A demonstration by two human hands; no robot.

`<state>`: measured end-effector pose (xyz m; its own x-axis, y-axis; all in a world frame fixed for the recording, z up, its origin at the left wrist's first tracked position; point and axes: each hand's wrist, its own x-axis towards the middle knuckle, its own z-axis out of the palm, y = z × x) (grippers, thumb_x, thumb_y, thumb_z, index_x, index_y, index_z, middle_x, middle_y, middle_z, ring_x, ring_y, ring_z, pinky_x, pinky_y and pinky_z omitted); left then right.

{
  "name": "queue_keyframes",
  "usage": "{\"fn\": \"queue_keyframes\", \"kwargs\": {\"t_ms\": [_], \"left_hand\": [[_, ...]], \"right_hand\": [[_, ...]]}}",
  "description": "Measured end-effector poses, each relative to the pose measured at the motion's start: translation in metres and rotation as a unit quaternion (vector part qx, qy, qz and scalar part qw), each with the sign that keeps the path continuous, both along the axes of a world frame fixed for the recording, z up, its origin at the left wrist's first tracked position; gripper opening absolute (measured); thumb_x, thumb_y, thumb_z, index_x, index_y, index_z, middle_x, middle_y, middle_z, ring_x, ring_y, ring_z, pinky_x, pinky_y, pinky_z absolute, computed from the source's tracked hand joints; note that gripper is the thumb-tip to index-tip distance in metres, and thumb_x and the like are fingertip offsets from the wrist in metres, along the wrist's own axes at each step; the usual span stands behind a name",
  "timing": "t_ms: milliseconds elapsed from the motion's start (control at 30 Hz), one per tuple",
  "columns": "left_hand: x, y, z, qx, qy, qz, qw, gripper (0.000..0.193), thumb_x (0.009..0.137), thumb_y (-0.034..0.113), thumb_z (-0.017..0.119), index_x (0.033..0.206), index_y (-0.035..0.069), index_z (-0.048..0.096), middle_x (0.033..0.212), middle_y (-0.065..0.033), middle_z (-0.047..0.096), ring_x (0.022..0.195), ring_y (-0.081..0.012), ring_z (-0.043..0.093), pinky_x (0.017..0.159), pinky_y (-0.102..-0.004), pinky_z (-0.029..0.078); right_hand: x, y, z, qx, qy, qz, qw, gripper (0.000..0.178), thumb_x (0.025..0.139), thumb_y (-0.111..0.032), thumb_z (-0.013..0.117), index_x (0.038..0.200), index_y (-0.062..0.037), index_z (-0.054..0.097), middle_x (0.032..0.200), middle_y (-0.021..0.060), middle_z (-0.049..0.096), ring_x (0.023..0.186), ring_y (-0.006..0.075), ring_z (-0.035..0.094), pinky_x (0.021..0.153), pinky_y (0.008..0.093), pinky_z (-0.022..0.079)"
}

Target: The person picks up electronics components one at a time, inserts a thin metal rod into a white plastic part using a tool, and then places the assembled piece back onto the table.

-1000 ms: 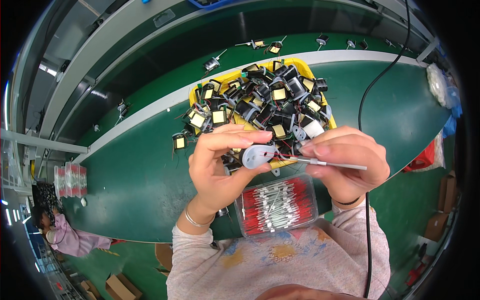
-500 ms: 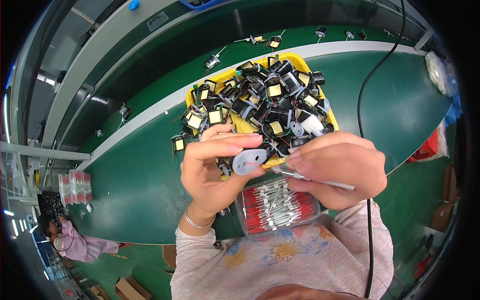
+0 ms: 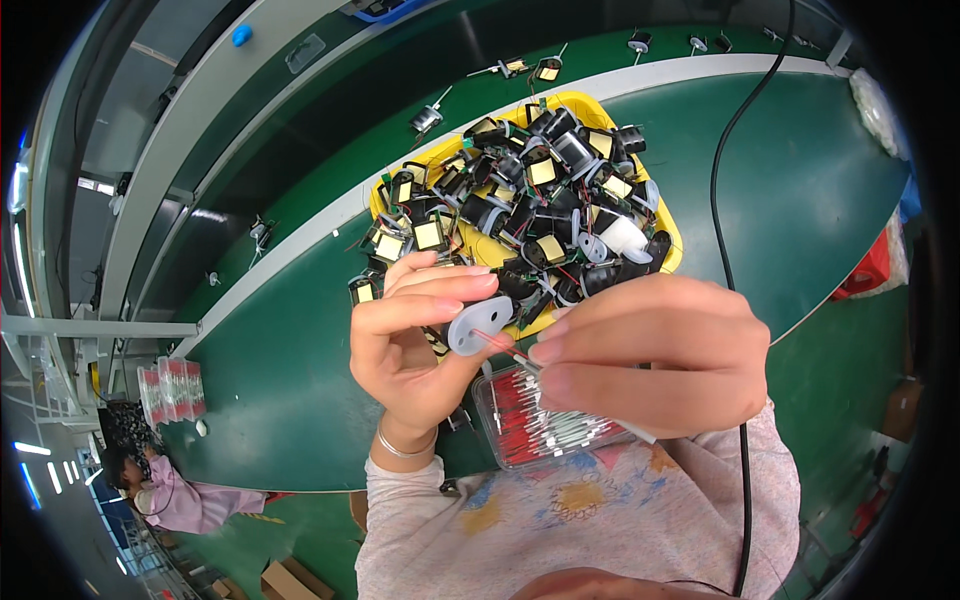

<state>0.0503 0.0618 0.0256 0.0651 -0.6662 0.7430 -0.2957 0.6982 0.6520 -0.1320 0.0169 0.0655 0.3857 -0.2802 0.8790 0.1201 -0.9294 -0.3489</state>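
My left hand (image 3: 400,345) grips a small black part with a pale grey oval cap (image 3: 478,328) that has holes in it; the fingers hide most of its body. Thin red wires (image 3: 502,344) run from a hole in the cap toward my right hand (image 3: 660,352). That hand is closed in a pinch on a slim white stick (image 3: 636,431), whose end shows below the fingers. Whether the wires enter the stick's tip is too small to tell. Underneath, a clear plastic box (image 3: 497,458) holds many red and white leads, partly covered by my right hand.
Beyond my hands, a yellow tray (image 3: 672,258) is heaped with black capped parts. More parts (image 3: 426,119) lie past the white ledge (image 3: 300,243). A black cable (image 3: 716,200) hangs down on the right. Clear boxes (image 3: 172,390) stand at left, near another person (image 3: 185,490).
My right hand has moved left and slightly down, closer to the grey cap, its fingers now straighter over the stick. My left hand has shifted slightly left with the capped part.
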Motion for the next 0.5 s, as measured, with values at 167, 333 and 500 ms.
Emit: {"fn": "queue_keyframes", "kwargs": {"t_ms": [167, 333, 500], "left_hand": [[-0.0009, 0.0016, 0.0005, 0.001, -0.001, 0.006, 1.000, 0.043, 0.065, 0.009, 0.077, 0.093, 0.007, 0.045, 0.088, -0.0140, 0.066, 0.088, -0.0246, 0.063, 0.088, -0.0405, 0.036], [0.0000, 0.0016, -0.0004, 0.000, 0.002, 0.015, 1.000, 0.041, 0.066, 0.009, 0.077, 0.093, 0.007, 0.045, 0.088, -0.0138, 0.066, 0.088, -0.0245, 0.062, 0.089, -0.0407, 0.036], [0.0001, 0.0016, 0.0018, -0.006, 0.011, 0.013, 1.000, 0.040, 0.066, 0.009, 0.077, 0.092, 0.007, 0.046, 0.088, -0.0138, 0.066, 0.088, -0.0249, 0.062, 0.089, -0.0406, 0.036]], "right_hand": [[0.0019, -0.0015, -0.0026, -0.016, -0.023, 0.008, 1.000, 0.022, 0.054, -0.004, 0.073, 0.074, 0.0018, 0.066, 0.076, 0.0134, 0.065, 0.065, 0.0206, 0.064, 0.057, 0.0247, 0.053], [0.0026, -0.0010, -0.0040, -0.001, -0.029, 0.005, 1.000, 0.023, 0.053, -0.004, 0.073, 0.074, 0.0017, 0.066, 0.075, 0.0128, 0.065, 0.065, 0.0202, 0.064, 0.056, 0.0243, 0.052], [0.0023, -0.0006, -0.0012, 0.017, -0.018, 0.006, 1.000, 0.022, 0.053, -0.004, 0.073, 0.074, 0.0007, 0.066, 0.076, 0.0105, 0.065, 0.066, 0.0194, 0.063, 0.056, 0.0240, 0.052]]}}
